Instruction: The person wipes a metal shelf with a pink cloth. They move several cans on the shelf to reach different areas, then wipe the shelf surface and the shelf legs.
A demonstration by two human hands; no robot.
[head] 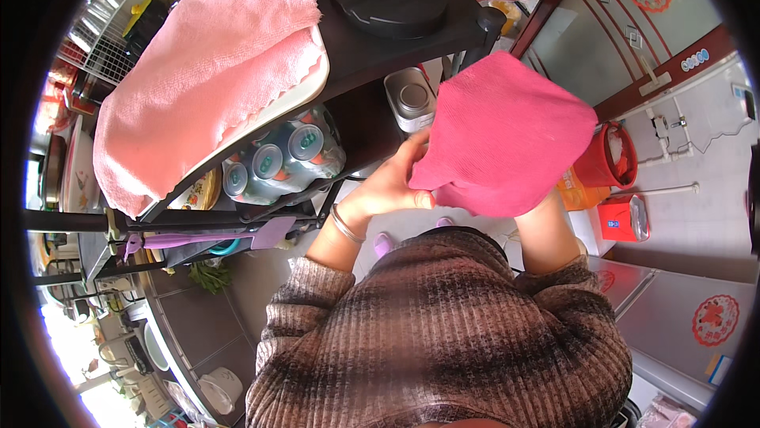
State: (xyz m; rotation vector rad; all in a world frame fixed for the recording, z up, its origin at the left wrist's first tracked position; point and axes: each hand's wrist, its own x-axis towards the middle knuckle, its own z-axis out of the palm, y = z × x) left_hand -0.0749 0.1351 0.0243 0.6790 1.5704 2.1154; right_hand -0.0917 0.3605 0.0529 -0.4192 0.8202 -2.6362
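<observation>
A dark pink cloth [504, 137] is spread out in front of my chest, its surface facing up. My left hand [401, 175] grips the cloth's lower left corner, thumb towards me and fingers behind; a metal bangle circles that wrist. The cloth covers my right hand, and only the forearm shows below its lower right edge, so the fingers are hidden. Left of the cloth, a light pink towel [208, 71] lies over a white tray [297, 95] on the top of a black shelf rack.
The black rack [404, 42] stands close on the left, with shrink-wrapped cans [267, 161] and a metal tin [411, 98] on its lower shelf. A purple spatula [273, 235] hangs from its side. A red bin [599, 155] and a refrigerator [665, 321] are on the right.
</observation>
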